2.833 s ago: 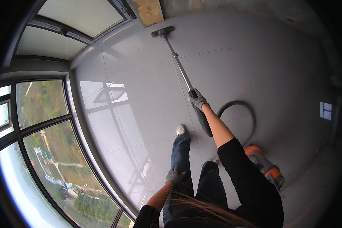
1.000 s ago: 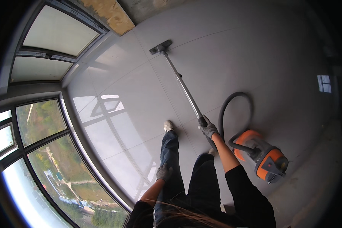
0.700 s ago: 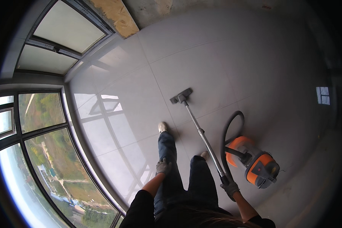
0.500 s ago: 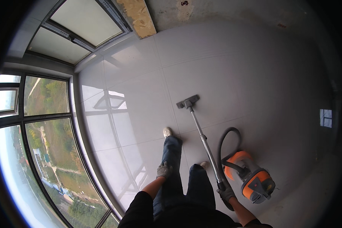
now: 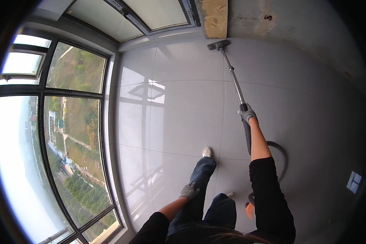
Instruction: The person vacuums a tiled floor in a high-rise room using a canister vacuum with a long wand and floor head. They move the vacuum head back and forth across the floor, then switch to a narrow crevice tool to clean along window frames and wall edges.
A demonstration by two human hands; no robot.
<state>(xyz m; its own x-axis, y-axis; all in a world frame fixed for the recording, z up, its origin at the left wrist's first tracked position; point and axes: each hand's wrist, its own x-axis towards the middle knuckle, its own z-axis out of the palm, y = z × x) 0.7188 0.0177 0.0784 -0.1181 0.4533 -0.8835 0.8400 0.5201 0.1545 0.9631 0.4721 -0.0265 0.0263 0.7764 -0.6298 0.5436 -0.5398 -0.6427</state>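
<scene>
Grey-gloved, my right hand [image 5: 248, 114] is closed round the dark grip of a silver vacuum cleaner wand [image 5: 236, 81], with the arm stretched forward. At the wand's far end, the wide black floor nozzle [image 5: 218, 44] lies on the tiles near the foot of the wall. A black ribbed hose [image 5: 284, 158] leaves the grip and curves round behind my right forearm. Only an orange bit of the vacuum cleaner body [image 5: 249, 210] shows; my sleeve hides the rest. My left hand [image 5: 189, 191], gloved too, rests on my left thigh with its fingers laid over the jeans.
Large glossy grey tiles [image 5: 183, 118] cover the floor. Tall dark-framed windows [image 5: 73, 134] run along the left, and more framed panes [image 5: 156, 14] stand at the far side. Beside them a rough yellowish board [image 5: 214, 20] meets a bare grey wall [image 5: 297, 28].
My right hand has pushed the wand far forward, bringing the nozzle from mid-floor to near the far wall. The hose has stretched out. My left hand stays on my leg; the view has shifted.
</scene>
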